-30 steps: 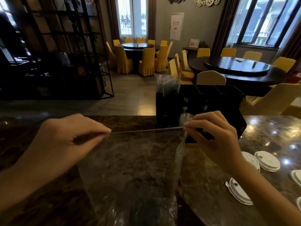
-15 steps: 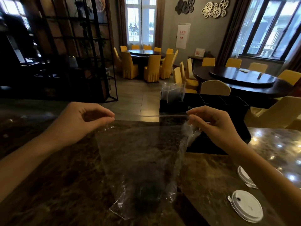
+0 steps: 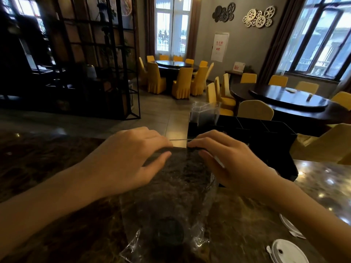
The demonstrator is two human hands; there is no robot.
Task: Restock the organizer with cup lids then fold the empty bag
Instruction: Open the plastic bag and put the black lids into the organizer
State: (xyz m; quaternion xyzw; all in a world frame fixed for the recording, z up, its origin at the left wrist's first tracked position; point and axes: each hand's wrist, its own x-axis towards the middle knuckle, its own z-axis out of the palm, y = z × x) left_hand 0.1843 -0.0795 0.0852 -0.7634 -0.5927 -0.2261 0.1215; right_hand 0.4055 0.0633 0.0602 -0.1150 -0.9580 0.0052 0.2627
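Both hands, L (image 3: 129, 160) & R (image 3: 233, 162), pinch top edge of clear bag (image 3: 171, 202), held over marble worktop (image 3: 47, 224). Black organizer (image 3: 256, 133) just behind R hand. 2 white lids (image 3: 286, 252) at R, one mostly hidden by forearm.

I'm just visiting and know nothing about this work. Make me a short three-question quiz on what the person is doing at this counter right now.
1. True or false: both hands grip the top edge of the clear plastic bag.
2. Which colour is the organizer behind the hands? A) white B) black C) yellow
3. Fill in: white cup lids lie on the marble counter to the person's ____ side.

Key
1. True: the left hand and right hand pinch the bag's upper edge, close together, with the bag hanging down onto the counter.
2. B, black.
3. Right, near the lower corner of the view.
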